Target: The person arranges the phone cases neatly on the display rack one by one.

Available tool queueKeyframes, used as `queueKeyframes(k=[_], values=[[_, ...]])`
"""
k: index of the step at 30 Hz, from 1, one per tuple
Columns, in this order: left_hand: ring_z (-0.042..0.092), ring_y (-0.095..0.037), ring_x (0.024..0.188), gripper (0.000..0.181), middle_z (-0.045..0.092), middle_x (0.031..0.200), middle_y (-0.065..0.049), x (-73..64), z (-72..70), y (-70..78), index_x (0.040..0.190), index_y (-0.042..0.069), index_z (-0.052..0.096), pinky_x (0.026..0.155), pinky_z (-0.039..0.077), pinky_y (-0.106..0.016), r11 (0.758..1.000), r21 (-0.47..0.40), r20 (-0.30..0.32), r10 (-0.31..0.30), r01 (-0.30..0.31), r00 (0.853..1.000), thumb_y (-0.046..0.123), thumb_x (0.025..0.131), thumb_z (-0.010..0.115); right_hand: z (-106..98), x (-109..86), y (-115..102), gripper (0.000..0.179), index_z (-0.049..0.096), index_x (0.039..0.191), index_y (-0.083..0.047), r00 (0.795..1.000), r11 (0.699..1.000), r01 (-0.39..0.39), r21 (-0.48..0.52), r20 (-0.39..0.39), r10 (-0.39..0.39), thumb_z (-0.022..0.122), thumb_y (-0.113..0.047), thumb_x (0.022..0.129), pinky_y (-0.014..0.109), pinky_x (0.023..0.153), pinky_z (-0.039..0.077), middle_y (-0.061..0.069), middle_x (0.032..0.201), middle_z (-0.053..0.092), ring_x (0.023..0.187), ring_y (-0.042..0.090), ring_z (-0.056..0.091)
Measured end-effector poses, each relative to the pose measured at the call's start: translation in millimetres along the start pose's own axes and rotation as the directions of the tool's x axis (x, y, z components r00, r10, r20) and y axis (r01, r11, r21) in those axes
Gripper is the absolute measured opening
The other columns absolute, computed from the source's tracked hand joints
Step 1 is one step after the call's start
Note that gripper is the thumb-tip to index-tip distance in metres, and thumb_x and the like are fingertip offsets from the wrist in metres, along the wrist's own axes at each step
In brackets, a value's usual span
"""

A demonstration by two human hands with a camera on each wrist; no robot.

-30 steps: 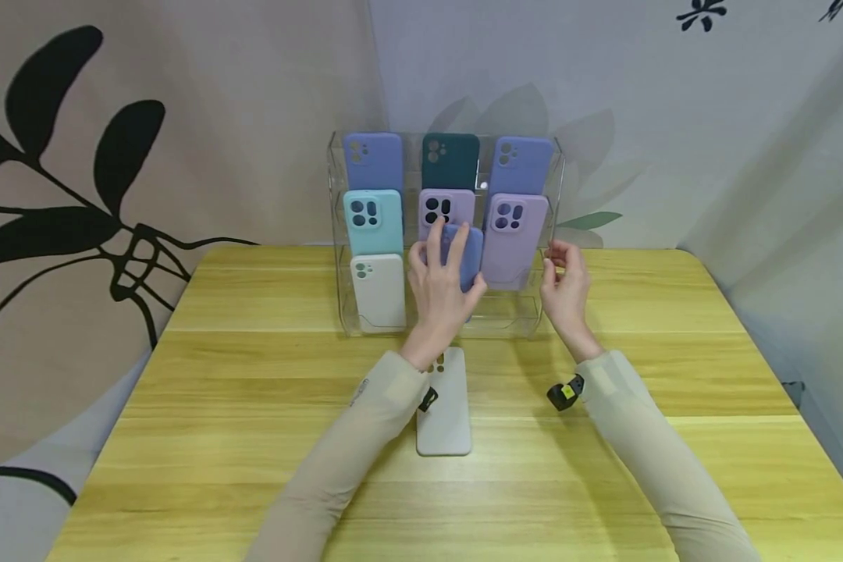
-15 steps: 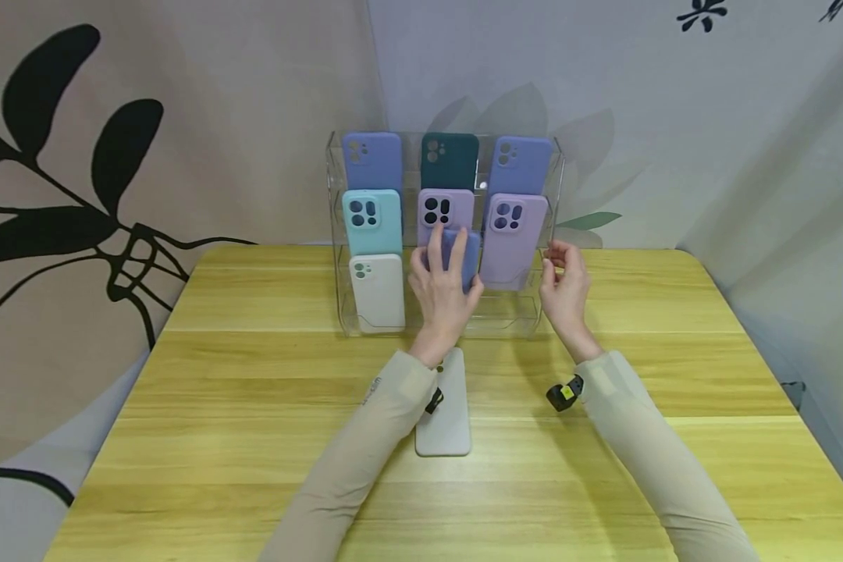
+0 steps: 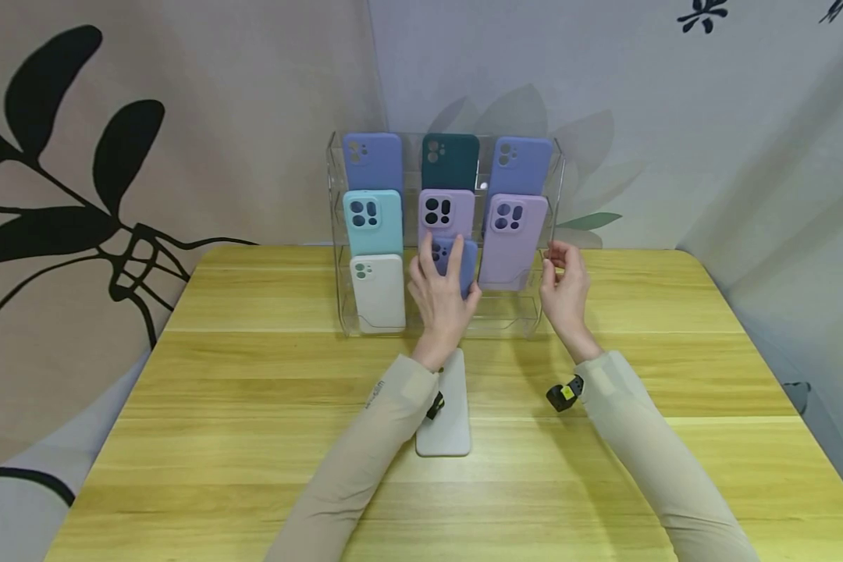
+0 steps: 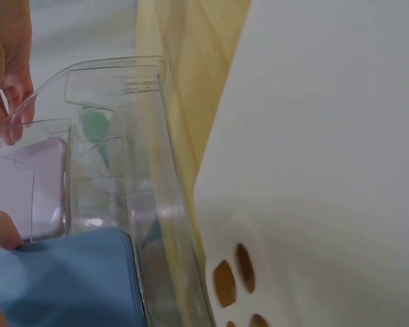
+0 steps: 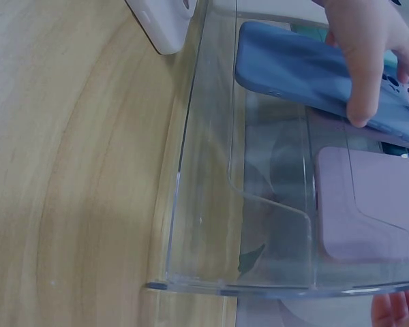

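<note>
My left hand [image 3: 441,306] grips a blue phone case [image 3: 467,264] by its side edges, with the camera cutouts facing me. In the right wrist view the blue case slants over the bottom tier of a clear tiered display stand [image 5: 211,225], the thumb along one edge. My right hand [image 3: 565,285] pinches the stand's right side edge with curled fingertips. Directly above the blue case stands a lilac phone case [image 3: 457,211], partly covered by it. To its right is another lilac phone case [image 3: 513,254], and to its left, in the bottom tier, a white phone case [image 3: 379,297].
A second white phone case [image 3: 444,433] lies flat on the wooden table [image 3: 253,437], under my left wrist. A turquoise case [image 3: 372,226] fills the middle left slot. Along the top tier stand two periwinkle cases and a dark green case [image 3: 451,164]. Behind hangs a patterned curtain.
The left hand has brought the blue phone case downward and slightly left, baring more of the lilac case behind it. The right hand stays at the stand's edge.
</note>
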State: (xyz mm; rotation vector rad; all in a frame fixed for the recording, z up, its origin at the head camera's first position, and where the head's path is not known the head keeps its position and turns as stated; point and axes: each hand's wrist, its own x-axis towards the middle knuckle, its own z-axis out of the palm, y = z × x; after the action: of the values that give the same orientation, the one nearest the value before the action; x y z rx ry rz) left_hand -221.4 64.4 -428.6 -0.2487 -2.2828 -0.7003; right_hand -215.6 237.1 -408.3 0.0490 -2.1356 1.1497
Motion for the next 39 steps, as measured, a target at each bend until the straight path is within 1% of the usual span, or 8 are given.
queueKeyframes(k=[10, 16, 22, 26, 29, 33, 36, 39], values=[[0.034, -0.038, 0.117, 0.075, 0.02, 0.143, -0.018, -2.2, 2.4, -0.5, 0.139, 0.024, 0.041, 0.086, 0.043, -0.049, 0.999, -0.004, -0.016, -0.034, 0.034, 0.999, 0.025, 0.074, 0.076, 0.6, 0.5, -1.3, 0.02, 0.054, 0.108, 0.011, 1.0, 1.0, 0.003, -0.004, -0.013, -0.003, 0.051, 0.009, 0.089, 0.004, 0.064, 0.038, 0.025, 0.097, 0.059, 0.087, 0.035, 0.059], [0.034, -0.039, 0.117, 0.077, 0.02, 0.142, -0.019, -5.6, 3.5, -1.2, 0.139, 0.024, 0.041, 0.088, 0.042, -0.049, 0.998, -0.016, -0.019, -0.054, 0.054, 0.998, 0.024, 0.072, 0.078, 0.8, 0.4, 0.3, 0.02, 0.054, 0.109, 0.012, 1.0, 1.0, 0.003, -0.007, 0.0, -0.003, 0.051, 0.009, 0.089, 0.003, 0.064, 0.037, 0.025, 0.098, 0.059, 0.088, 0.033, 0.059], [0.034, -0.039, 0.119, 0.078, 0.021, 0.14, -0.018, -9.3, 4.1, -1.5, 0.137, 0.024, 0.042, 0.089, 0.042, -0.049, 0.996, 0.005, 0.011, -0.085, 0.085, 0.996, 0.023, 0.069, 0.079, 0.4, 0.2, 0.3, 0.02, 0.053, 0.109, 0.012, 1.0, 1.0, 0.007, -0.003, -0.002, -0.007, 0.051, 0.009, 0.089, 0.004, 0.065, 0.038, 0.025, 0.098, 0.058, 0.088, 0.035, 0.059], [0.035, -0.038, 0.118, 0.077, 0.021, 0.139, -0.017, -10.7, 3.6, -0.9, 0.136, 0.024, 0.043, 0.087, 0.043, -0.049, 0.995, 0.022, 0.023, -0.103, 0.102, 0.994, 0.023, 0.068, 0.081, 0.2, -0.1, -0.5, 0.021, 0.054, 0.11, 0.011, 1.0, 1.0, 0.004, -0.006, 0.003, -0.004, 0.051, 0.008, 0.09, 0.004, 0.065, 0.038, 0.025, 0.099, 0.058, 0.089, 0.034, 0.059], [0.035, -0.038, 0.118, 0.077, 0.021, 0.139, -0.017, -11.5, 2.9, -0.7, 0.135, 0.024, 0.043, 0.085, 0.044, -0.048, 0.993, 0.03, 0.031, -0.115, 0.114, 0.993, 0.023, 0.068, 0.081, 0.3, -0.4, -0.9, 0.021, 0.053, 0.111, 0.011, 1.0, 1.0, 0.001, -0.01, 0.008, -0.001, 0.051, 0.008, 0.09, 0.005, 0.065, 0.039, 0.025, 0.1, 0.058, 0.089, 0.034, 0.058], [0.036, -0.038, 0.118, 0.078, 0.022, 0.139, -0.018, -12.4, 0.8, -0.3, 0.136, 0.024, 0.042, 0.086, 0.044, -0.049, 0.991, 0.043, 0.047, -0.13, 0.128, 0.99, 0.024, 0.069, 0.081, 0.4, -0.5, -0.2, 0.021, 0.054, 0.11, 0.011, 1.0, 1.0, 0.003, -0.012, 0.003, -0.003, 0.051, 0.008, 0.09, 0.005, 0.065, 0.038, 0.025, 0.099, 0.058, 0.089, 0.034, 0.058], [0.035, -0.038, 0.119, 0.08, 0.021, 0.14, -0.019, -12.6, -2.5, 0.4, 0.138, 0.025, 0.04, 0.089, 0.042, -0.05, 0.989, 0.061, 0.072, -0.139, 0.135, 0.988, 0.026, 0.069, 0.081, 0.7, -0.3, 0.5, 0.021, 0.054, 0.109, 0.012, 1.0, 1.0, 0.001, -0.006, -0.009, -0.002, 0.051, 0.009, 0.089, 0.005, 0.065, 0.039, 0.025, 0.098, 0.059, 0.088, 0.034, 0.058], [0.033, -0.039, 0.121, 0.085, 0.02, 0.142, -0.02, -12.2, -7.5, 2.0, 0.141, 0.025, 0.037, 0.092, 0.041, -0.051, 0.987, 0.079, 0.113, -0.148, 0.139, 0.983, 0.026, 0.069, 0.081, 1.0, -0.2, 0.9, 0.021, 0.054, 0.109, 0.012, 1.0, 1.0, 0.004, -0.007, -0.018, -0.004, 0.051, 0.01, 0.088, 0.004, 0.064, 0.039, 0.025, 0.097, 0.059, 0.087, 0.035, 0.059]])
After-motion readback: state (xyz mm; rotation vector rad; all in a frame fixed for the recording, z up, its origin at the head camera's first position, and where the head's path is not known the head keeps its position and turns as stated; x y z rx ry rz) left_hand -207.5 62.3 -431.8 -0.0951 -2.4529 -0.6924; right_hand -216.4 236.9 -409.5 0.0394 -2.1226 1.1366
